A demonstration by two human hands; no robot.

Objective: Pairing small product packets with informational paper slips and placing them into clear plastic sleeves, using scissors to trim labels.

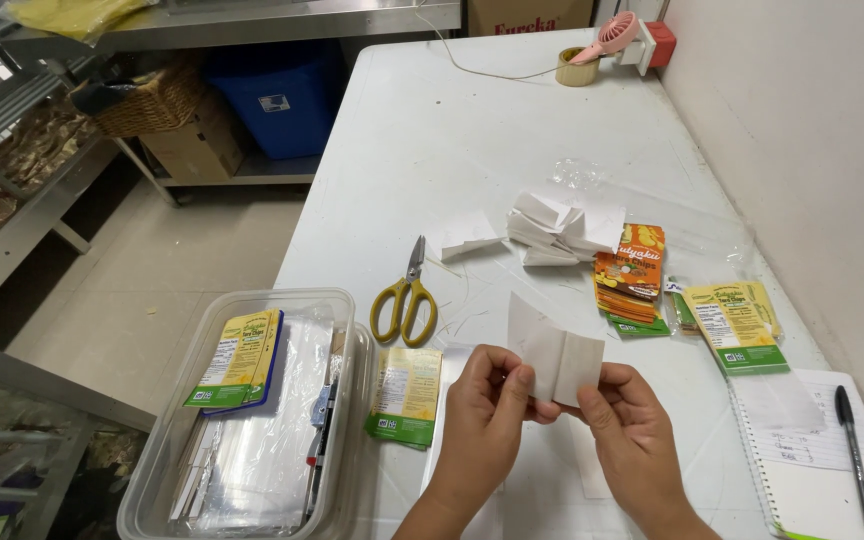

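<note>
Hands meet near the table's [432, 150] front edge, both pinching one white paper slip [555, 358]. Left hand [482, 420] grips its near-left edge, right hand [627, 425] its near-right corner. Slip sticks up and away, long axis left-right; scissors [407, 300] lie far-left.

Both hands [552, 420] raised, fingers [512, 385] pinched.
</note>
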